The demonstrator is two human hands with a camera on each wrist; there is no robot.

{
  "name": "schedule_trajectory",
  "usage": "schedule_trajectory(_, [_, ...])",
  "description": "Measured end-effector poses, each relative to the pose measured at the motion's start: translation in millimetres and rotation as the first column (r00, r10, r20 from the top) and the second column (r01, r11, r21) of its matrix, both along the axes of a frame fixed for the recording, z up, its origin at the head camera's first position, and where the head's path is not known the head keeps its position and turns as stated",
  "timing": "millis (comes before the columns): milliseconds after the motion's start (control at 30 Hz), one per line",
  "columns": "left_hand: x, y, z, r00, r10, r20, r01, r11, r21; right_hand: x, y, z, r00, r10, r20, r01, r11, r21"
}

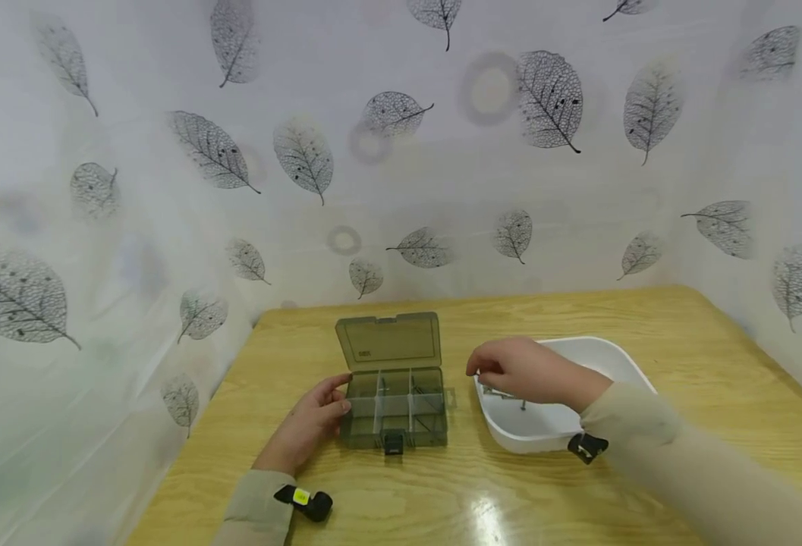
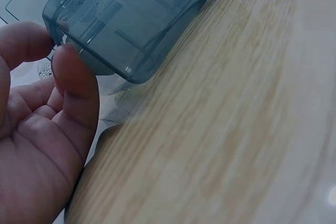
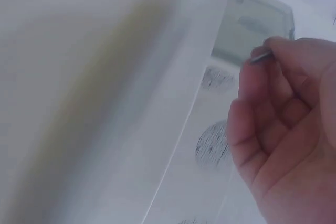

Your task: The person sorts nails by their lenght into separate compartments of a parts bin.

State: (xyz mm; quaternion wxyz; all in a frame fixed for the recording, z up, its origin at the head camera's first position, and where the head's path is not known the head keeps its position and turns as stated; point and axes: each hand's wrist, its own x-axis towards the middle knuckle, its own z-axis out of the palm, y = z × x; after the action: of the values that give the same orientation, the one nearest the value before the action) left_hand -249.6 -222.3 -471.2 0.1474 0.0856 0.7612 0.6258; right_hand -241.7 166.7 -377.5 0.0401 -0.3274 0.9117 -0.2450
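Note:
A translucent grey-green compartment box (image 1: 361, 438) stands on the table with its lid (image 1: 401, 341) raised. At its left side my left hand (image 1: 308, 421) grips the edge; the left wrist view has thumb and forefinger at a corner of the box (image 2: 126, 30). A few thin dark pieces lie in its compartments, too small to identify. Over the left rim of a white basin (image 1: 510, 441) is my right hand (image 1: 526, 371). Between its thumb and forefinger it pinches a small, thin metal piece (image 3: 261, 57), mostly hidden by the fingers. Small metal parts (image 1: 523, 406) lie in the basin.
The wood-grain table (image 1: 387, 500) carries the box at left and the basin at right, with a narrow gap between them. A pale leaf-printed sheet (image 1: 428, 189) hangs behind the table and along both sides.

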Motion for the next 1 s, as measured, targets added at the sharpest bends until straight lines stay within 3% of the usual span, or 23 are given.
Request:
schedule_trajectory(233, [0.2, -3, -2.0, 1.000, 0.004, 0.004, -0.004, 1.000, -0.002, -2.7, -41, 3.2, 0.999, -0.037, -0.034, 0.037, 0.999, 0.004])
schedule_trajectory(567, [-1.6, 0, 0.4, 1.000, 0.008, -0.005, -0.008, 1.000, -0.008, -11.0, -78, 0.4, 0.990, -0.139, -0.022, 0.139, 0.990, 0.007])
schedule_trajectory(833, [-2.1, -2, 0.0, 1.000, -0.008, -0.006, 0.008, 1.000, -0.001, -20.5, -94, -8.3, 0.981, -0.189, -0.046, 0.189, 0.982, 0.011])
schedule_trajectory(1000, [-2.8, -2, -1.9, 1.000, -0.014, -0.005, 0.014, 1.000, 0.007, -19.5, -94, -8.5, 0.977, -0.213, -0.017, 0.213, 0.977, -0.009])
